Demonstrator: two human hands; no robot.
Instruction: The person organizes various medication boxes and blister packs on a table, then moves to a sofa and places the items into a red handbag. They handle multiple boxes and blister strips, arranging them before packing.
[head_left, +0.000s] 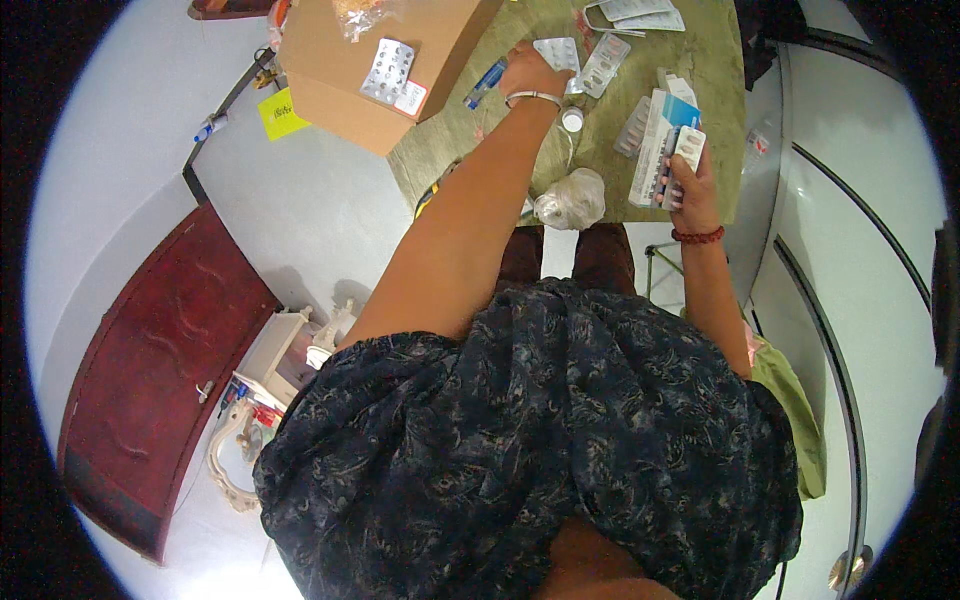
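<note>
My right hand holds a blister pack of pills, with more packs behind it, beside a white and blue medicine box. My left hand reaches over the table, its fingers at a silver blister pack and close to a blue item in clear wrapping; whether it grips anything is not visible. Another blister pack lies just right of that hand, and one more lies partly under the medicine box. A small white-capped bottle stands below my left wrist.
The greenish table carries a large cardboard box at the left, with a blister pack and a plastic bag on it. A crumpled clear plastic bag sits at the near edge. Several blister packs lie at the far side.
</note>
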